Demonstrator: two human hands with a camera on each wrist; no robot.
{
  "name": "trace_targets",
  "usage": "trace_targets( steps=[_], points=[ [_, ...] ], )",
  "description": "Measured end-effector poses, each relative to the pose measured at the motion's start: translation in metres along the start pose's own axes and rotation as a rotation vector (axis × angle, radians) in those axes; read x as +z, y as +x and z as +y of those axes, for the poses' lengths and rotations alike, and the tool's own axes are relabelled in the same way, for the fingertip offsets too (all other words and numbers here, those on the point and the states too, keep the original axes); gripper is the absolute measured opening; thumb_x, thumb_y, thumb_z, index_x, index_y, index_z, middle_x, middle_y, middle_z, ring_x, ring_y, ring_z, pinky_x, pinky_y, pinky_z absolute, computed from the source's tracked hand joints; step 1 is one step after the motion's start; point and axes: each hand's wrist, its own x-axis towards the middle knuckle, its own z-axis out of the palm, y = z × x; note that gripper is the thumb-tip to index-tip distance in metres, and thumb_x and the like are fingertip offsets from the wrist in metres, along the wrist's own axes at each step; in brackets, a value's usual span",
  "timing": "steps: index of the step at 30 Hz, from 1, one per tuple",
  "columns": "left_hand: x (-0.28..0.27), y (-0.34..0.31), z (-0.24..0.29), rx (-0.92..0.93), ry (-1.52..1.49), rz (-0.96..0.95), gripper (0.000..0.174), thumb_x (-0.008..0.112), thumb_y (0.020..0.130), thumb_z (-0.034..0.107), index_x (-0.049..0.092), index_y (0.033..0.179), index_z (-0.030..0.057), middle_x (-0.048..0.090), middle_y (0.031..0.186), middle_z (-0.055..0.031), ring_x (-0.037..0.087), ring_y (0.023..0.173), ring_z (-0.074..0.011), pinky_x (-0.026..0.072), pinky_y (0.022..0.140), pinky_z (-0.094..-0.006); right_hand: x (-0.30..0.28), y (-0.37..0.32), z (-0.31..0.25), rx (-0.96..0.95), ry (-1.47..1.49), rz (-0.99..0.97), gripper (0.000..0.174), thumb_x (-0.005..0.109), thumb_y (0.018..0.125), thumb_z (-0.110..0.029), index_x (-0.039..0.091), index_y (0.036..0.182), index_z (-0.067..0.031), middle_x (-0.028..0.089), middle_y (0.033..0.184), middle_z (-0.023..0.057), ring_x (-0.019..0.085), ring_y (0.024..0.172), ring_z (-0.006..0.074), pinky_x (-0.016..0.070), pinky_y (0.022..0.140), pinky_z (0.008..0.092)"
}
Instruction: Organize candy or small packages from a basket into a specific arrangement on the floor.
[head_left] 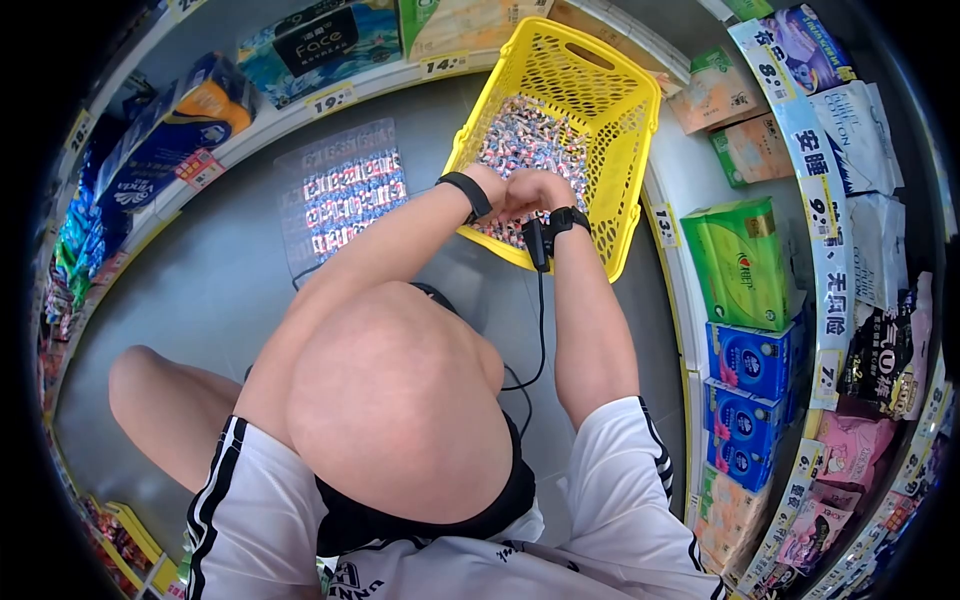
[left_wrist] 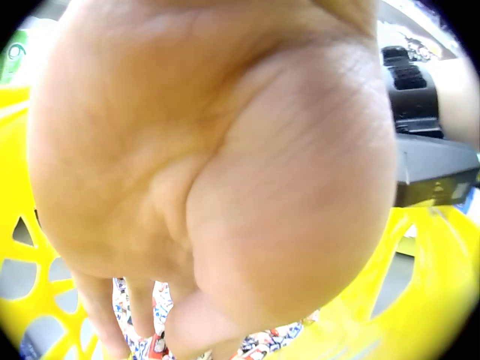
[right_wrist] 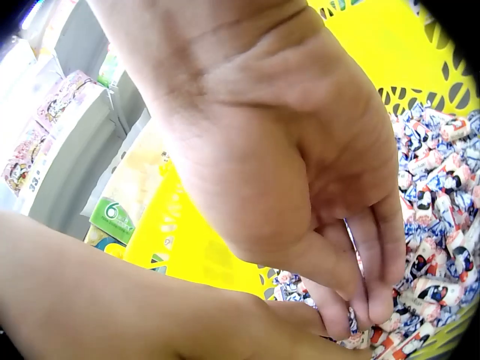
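Observation:
In the head view both hands reach over the near edge of a yellow basket [head_left: 625, 160], close together. Small wrapped candies [head_left: 530, 140] in white, blue and red cover its bottom. Fingers down, my right hand [right_wrist: 292, 172] has its thumb against its fingertips among the candies [right_wrist: 435, 217], a bit of wrapper showing between them. My left hand [head_left: 488, 188] is beside it; in the left wrist view its palm [left_wrist: 225, 165] fills the picture, with candies visible past the fingers. What the left fingers hold is hidden. On the floor lies a clear plastic tray [head_left: 320, 152] with candies in rows.
Shelves curve around the basket and floor. Tissue packs stand on them, including a green one [head_left: 738, 265] and blue ones [head_left: 745, 360] at right. A bent knee [head_left: 385, 390] stands close below the arms. A black cable [head_left: 541, 330] hangs from the right wrist.

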Motion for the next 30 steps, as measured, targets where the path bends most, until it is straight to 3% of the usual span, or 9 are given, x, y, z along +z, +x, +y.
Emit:
trace_targets(
  steps=[5, 8, 10, 15, 21, 24, 26, 27, 30],
  points=[
    [-0.007, 0.001, -0.005, -0.057, -0.149, -0.079, 0.045, 0.072, 0.082, 0.026, 0.073, 0.127, 0.0237, 0.073, 0.122, -0.0120, 0.068, 0.114, -0.0306, 0.0541, 0.095, -0.0399, -0.015, -0.003, 0.008, -0.096, -0.054, 0.068, 0.017, 0.069, 0.084, 0.005, 0.078, 0.098, 0.0013, 0.078, 0.098, 0.0122, 0.076, 0.088, 0.0191, 0.0623, 0.082, 0.0292],
    [0.015, 0.034, -0.027, 0.148, -0.245, -0.126, 0.045, 0.071, 0.083, 0.018, 0.073, 0.128, 0.0237, 0.074, 0.121, -0.0097, 0.069, 0.111, -0.0298, 0.0541, 0.094, -0.0397, -0.019, -0.005, 0.011, -0.146, -0.015, 0.079, 0.016, 0.075, 0.080, -0.001, 0.078, 0.095, 0.0031, 0.078, 0.095, 0.0139, 0.077, 0.087, 0.0218, 0.0628, 0.079, 0.0316],
    [0.017, 0.039, -0.027, 0.162, -0.261, -0.089, 0.044, 0.070, 0.083, 0.015, 0.074, 0.126, 0.0228, 0.075, 0.119, -0.0091, 0.070, 0.109, -0.0295, 0.0542, 0.093, -0.0394, -0.019, -0.006, 0.009, -0.050, -0.085, 0.275, 0.018, 0.082, 0.075, -0.005, 0.080, 0.093, -0.0011, 0.078, 0.092, 0.0091, 0.076, 0.085, 0.0166, 0.0627, 0.074, 0.0296],
    [-0.002, 0.020, -0.025, 0.264, -0.256, -0.001, 0.035, 0.069, 0.083, 0.010, 0.078, 0.116, 0.0174, 0.076, 0.111, -0.0084, 0.070, 0.103, -0.0291, 0.0544, 0.090, -0.0394, -0.017, -0.024, 0.008, -0.087, -0.042, 0.394, 0.021, 0.086, 0.069, -0.011, 0.080, 0.087, -0.0018, 0.077, 0.082, 0.0071, 0.075, 0.078, 0.0162, 0.0614, 0.069, 0.0295],
    [-0.010, -0.011, -0.023, 0.314, -0.373, 0.241, 0.016, 0.066, 0.084, 0.009, 0.077, 0.097, 0.0106, 0.075, 0.101, -0.0141, 0.071, 0.098, -0.0314, 0.0549, 0.083, -0.0407, -0.019, -0.036, 0.010, -0.257, -0.059, 0.521, 0.022, 0.079, 0.068, -0.005, 0.078, 0.089, -0.0019, 0.075, 0.081, 0.0066, 0.072, 0.075, 0.0153, 0.0574, 0.067, 0.0287],
    [-0.013, -0.034, -0.020, 0.307, -0.335, 0.338, 0.025, 0.068, 0.088, 0.005, 0.066, 0.113, 0.0056, 0.072, 0.104, -0.0169, 0.068, 0.098, -0.0365, 0.0537, 0.082, -0.0430, -0.013, -0.044, 0.006, -0.355, -0.014, 0.545, 0.025, 0.079, 0.068, -0.004, 0.078, 0.093, -0.0009, 0.075, 0.082, 0.0069, 0.071, 0.076, 0.0145, 0.0563, 0.068, 0.0275],
    [-0.002, -0.042, -0.029, 0.402, -0.492, 0.614, 0.041, 0.063, 0.089, 0.000, 0.053, 0.128, 0.0069, 0.069, 0.107, -0.0188, 0.066, 0.100, -0.0410, 0.0524, 0.083, -0.0478, -0.004, -0.065, -0.009, -0.380, -0.061, 0.644, 0.023, 0.080, 0.067, -0.004, 0.080, 0.090, -0.0033, 0.077, 0.080, 0.0093, 0.073, 0.075, 0.0153, 0.0571, 0.072, 0.0302],
    [-0.001, -0.050, -0.033, 0.381, -0.411, 0.656, 0.041, 0.061, 0.091, -0.001, 0.046, 0.127, 0.0071, 0.068, 0.106, -0.0195, 0.064, 0.105, -0.0441, 0.0507, 0.084, -0.0518, -0.002, -0.065, -0.013, -0.394, -0.106, 0.652, 0.025, 0.080, 0.069, -0.003, 0.080, 0.094, -0.0017, 0.078, 0.083, 0.0100, 0.073, 0.078, 0.0157, 0.0574, 0.076, 0.0305],
    [-0.003, -0.072, -0.039, 0.223, -0.520, 0.669, 0.033, 0.062, 0.091, 0.000, 0.045, 0.119, 0.0041, 0.067, 0.105, -0.0207, 0.062, 0.107, -0.0450, 0.0499, 0.083, -0.0524, 0.008, -0.071, -0.024, -0.488, -0.046, 0.664, 0.026, 0.082, 0.070, -0.004, 0.080, 0.096, -0.0010, 0.078, 0.086, 0.0104, 0.074, 0.079, 0.0161, 0.0577, 0.077, 0.0307]
  ],
)
